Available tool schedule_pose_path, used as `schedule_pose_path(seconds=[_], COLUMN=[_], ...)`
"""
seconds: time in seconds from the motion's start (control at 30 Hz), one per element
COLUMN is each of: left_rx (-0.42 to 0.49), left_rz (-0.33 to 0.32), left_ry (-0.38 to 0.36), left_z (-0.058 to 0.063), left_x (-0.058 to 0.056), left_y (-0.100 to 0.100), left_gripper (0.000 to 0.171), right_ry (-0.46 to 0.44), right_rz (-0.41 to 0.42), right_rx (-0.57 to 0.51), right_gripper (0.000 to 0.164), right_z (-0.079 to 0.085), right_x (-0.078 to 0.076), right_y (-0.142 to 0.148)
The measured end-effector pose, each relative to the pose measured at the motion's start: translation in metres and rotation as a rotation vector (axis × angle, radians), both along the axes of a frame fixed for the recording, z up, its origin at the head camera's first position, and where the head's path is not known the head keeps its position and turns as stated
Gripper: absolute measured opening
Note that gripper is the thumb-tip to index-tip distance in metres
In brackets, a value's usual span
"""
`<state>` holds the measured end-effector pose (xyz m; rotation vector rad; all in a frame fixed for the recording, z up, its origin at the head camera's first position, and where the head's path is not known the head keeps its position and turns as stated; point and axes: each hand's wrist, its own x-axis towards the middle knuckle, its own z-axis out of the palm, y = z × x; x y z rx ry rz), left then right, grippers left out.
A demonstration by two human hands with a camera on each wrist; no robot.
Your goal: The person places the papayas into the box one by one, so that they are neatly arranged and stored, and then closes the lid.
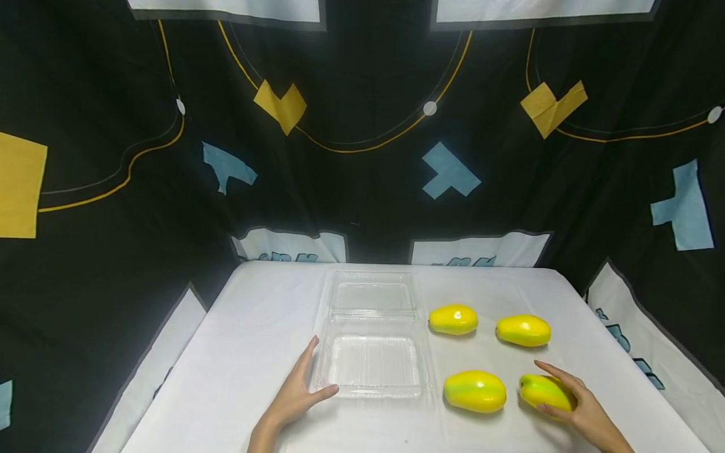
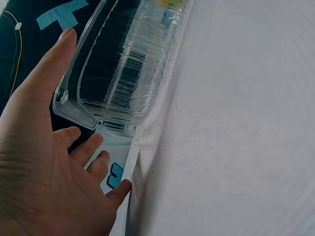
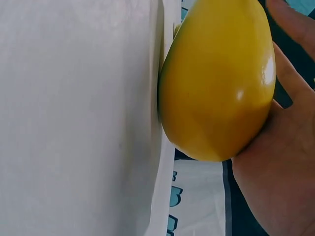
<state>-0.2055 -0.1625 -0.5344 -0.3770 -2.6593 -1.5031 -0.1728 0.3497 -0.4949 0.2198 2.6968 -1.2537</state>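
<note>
An unfolded clear plastic clamshell container (image 1: 374, 362) lies on the table, its lid half (image 1: 372, 294) toward the back. My left hand (image 1: 297, 390) is at its near left side, thumb and fingers spread and holding nothing; the left wrist view shows the container just past the fingers. On the right, my right hand (image 1: 591, 415) grips a yellow-green mango (image 1: 542, 391), thumb on the near side and fingers over the far side. In the right wrist view that glossy mango (image 3: 216, 83) lies against the palm, low at the table surface.
One mango (image 1: 474, 391) lies just left of the gripped one. Two more mangoes, one nearer the container (image 1: 453, 319) and one farther right (image 1: 523, 330), lie behind. A white cloth covers the table (image 1: 226, 377); a dark patterned curtain (image 1: 362, 201) hangs around it.
</note>
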Motion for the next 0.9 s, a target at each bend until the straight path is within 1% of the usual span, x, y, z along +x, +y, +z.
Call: schedule_pose_path(seconds=[0.1, 0.3, 0.53, 0.77, 0.9], left_rx=[-0.009, -0.016, -0.022, -0.014, -0.02], left_rz=[-0.014, -0.028, -0.018, -0.019, -0.016], left_ry=[0.005, 0.023, 0.023, 0.043, 0.045], left_z=[0.0011, 0.0001, -0.002, -0.0036, -0.0043], left_x=[0.0003, -0.0002, 0.0004, 0.0017, 0.0022], left_y=[-0.0007, -0.0015, -0.0006, -0.0004, -0.0006], left_gripper=[0.1, 0.097, 0.097, 0.098, 0.098], right_ry=[0.002, 0.057, 0.061, 0.049, 0.052], right_rz=[0.022, 0.044, 0.004, -0.025, -0.05], right_rx=[0.002, -0.016, -0.014, -0.012, 0.009], right_gripper=[0.089, 0.086, 0.087, 0.086, 0.087], right_z=[-0.0019, -0.0038, -0.0035, -0.0029, -0.0014], right_x=[-0.0001, 0.001, -0.0001, -0.0007, -0.0007], right_y=[0.0026, 0.0068, 0.0077, 0.0033, -0.0003])
